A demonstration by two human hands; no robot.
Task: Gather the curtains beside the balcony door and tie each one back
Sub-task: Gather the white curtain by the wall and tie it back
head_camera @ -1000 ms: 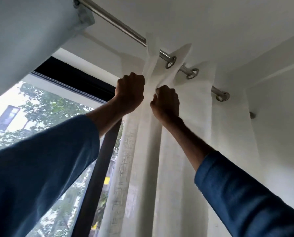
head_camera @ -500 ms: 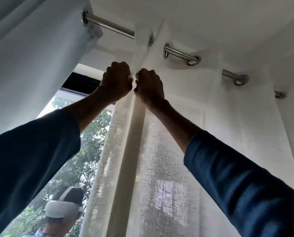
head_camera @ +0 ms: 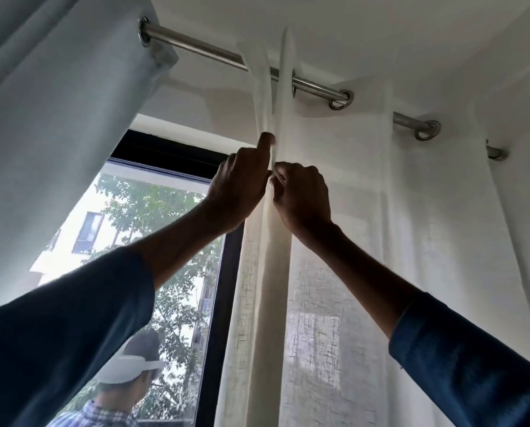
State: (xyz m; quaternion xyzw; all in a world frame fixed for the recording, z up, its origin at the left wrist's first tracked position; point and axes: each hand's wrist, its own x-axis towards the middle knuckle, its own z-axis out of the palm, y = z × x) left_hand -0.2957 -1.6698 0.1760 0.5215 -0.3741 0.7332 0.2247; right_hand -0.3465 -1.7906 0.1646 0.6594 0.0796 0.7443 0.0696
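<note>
Left hand (head_camera: pixel 239 186) pinches a fold of the sheer curtain (head_camera: pixel 343 217), index finger raised against it; right hand (head_camera: pixel 303 195) pinches alongside, touching.

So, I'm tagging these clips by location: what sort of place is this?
Most likely a room in a home, at a glazed balcony door: a sheer white curtain on a metal curtain rod, a black door frame, an apartment building outside.

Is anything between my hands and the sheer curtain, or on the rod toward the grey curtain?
Nothing visible. The right hand pinches the front fold of the sheer curtain, and the left hand touches it with a raised index finger. The rod is bare up to the grey curtain.
</note>
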